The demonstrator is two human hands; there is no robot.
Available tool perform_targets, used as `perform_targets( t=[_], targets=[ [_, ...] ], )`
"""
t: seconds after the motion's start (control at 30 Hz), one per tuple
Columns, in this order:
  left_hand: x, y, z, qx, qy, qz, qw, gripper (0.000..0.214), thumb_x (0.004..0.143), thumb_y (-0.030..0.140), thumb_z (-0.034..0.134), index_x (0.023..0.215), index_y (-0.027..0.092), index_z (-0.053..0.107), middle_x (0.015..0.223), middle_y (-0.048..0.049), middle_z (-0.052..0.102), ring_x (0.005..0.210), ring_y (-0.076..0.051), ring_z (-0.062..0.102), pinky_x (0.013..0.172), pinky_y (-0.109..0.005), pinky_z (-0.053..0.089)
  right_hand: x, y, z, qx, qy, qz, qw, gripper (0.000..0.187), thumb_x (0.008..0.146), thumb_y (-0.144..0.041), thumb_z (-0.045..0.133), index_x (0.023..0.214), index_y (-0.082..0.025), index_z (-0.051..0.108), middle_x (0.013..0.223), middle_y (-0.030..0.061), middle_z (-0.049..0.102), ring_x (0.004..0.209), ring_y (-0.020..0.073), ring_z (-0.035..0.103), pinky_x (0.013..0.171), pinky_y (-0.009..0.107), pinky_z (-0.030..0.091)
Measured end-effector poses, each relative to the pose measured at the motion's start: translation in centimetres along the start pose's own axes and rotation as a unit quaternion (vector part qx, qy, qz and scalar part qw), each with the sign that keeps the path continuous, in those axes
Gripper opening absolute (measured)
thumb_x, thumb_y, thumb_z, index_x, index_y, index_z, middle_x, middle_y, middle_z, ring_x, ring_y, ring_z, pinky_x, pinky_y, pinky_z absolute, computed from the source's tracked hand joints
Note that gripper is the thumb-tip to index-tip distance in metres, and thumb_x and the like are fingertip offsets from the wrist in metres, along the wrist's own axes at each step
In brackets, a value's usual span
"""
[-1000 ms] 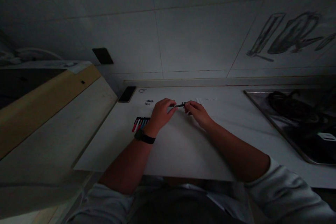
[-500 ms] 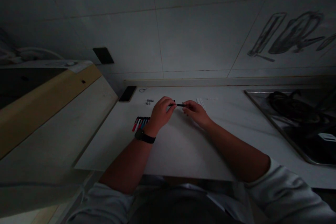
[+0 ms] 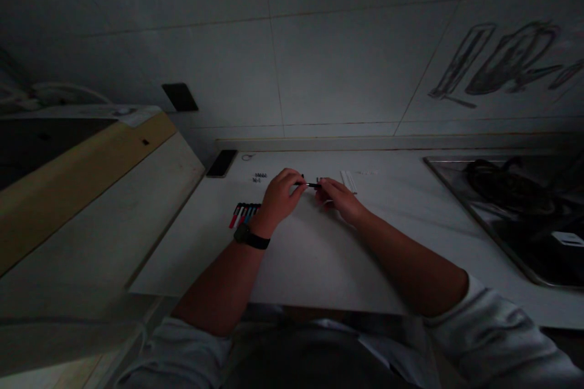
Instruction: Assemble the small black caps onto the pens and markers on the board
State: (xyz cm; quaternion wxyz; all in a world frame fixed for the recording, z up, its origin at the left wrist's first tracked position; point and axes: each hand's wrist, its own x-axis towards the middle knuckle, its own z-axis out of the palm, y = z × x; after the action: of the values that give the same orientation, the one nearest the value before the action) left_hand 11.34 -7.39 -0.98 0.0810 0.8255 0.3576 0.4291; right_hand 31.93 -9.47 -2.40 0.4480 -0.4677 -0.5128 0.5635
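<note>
Right now, both hands are busy with one small thing above the middle of the counter (image 3: pixel 314 261). It is a thin black stick (image 3: pixel 314 185), maybe part of a pen, and it lies sideways between the hands with a pale bit near the left fingers. The left hand (image 3: pixel 281 193) pinches the left end with its thumb and fingers, and the right hand (image 3: pixel 341 197) pinches the right end. It is too dark and small to tell if it is one piece or two pieces that meet.

Just beside the left wrist, which has a black watch (image 3: pixel 245 234) on it, coloured pieces (image 3: pixel 240 217) lie in a row. Farther off on the left are some tiny dark bits (image 3: pixel 260 175), and past them a phone (image 3: pixel 222 163). Near the right hand, on its far side, are thin white sticks (image 3: pixel 348 179). A stove (image 3: pixel 495 228) sits well apart on the right.

The step in hand seems to be lining up or turning the two ends, but I cannot tell which. The next move calls for a firm pinch on both sides, with the stick kept straight
</note>
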Motion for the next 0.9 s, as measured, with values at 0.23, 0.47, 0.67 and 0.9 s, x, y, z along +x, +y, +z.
perform_targets(
  t=[0.23, 0.47, 0.67, 0.9],
  targets=[
    [-0.1, 0.0, 0.1, -0.003, 0.003, -0.002, 1.000, 0.001, 0.094, 0.022, 0.065, 0.095, 0.021, 0.065, 0.102, -0.0052, 0.065, 0.102, -0.019, 0.063, 0.092, -0.036, 0.053, 0.1, 0.0, -0.1, 0.016, -0.006, -0.025, 1.000, 0.037, 0.073, -0.049, 0.077, 0.094, -0.024, 0.059, 0.083, -0.0011, 0.065, 0.072, 0.0157, 0.062, 0.062, 0.028, 0.045],
    [-0.2, 0.2, 0.3, -0.009, 0.001, -0.015, 1.000, 0.004, 0.096, 0.025, 0.063, 0.094, 0.022, 0.065, 0.103, -0.0052, 0.065, 0.101, -0.018, 0.063, 0.092, -0.036, 0.052, 0.5, 0.5, -0.2, -0.003, 0.005, -0.024, 1.000, 0.042, 0.081, -0.063, 0.067, 0.091, -0.023, 0.060, 0.083, 0.0018, 0.066, 0.072, 0.0158, 0.060, 0.061, 0.027, 0.045],
    [0.1, 0.1, 0.7, -0.034, 0.031, -0.044, 0.998, 0.006, 0.095, 0.025, 0.064, 0.091, 0.021, 0.065, 0.101, -0.0049, 0.064, 0.101, -0.017, 0.062, 0.093, -0.034, 0.052, 1.1, 1.0, -0.1, -0.043, 0.071, -0.145, 0.986, 0.032, 0.081, -0.052, 0.069, 0.094, -0.024, 0.060, 0.079, -0.0006, 0.062, 0.072, 0.0156, 0.060, 0.064, 0.028, 0.047],
    [0.2, -0.3, 1.4, -0.061, 0.038, -0.101, 0.992, 0.010, 0.094, 0.028, 0.066, 0.100, 0.021, 0.063, 0.103, -0.0047, 0.065, 0.096, -0.016, 0.064, 0.090, -0.033, 0.054, 0.9, 0.7, 0.0, -0.063, 0.104, -0.170, 0.978, 0.029, 0.084, -0.049, 0.066, 0.097, -0.025, 0.060, 0.077, -0.0004, 0.062, 0.070, 0.0159, 0.058, 0.066, 0.031, 0.049]
  ],
)
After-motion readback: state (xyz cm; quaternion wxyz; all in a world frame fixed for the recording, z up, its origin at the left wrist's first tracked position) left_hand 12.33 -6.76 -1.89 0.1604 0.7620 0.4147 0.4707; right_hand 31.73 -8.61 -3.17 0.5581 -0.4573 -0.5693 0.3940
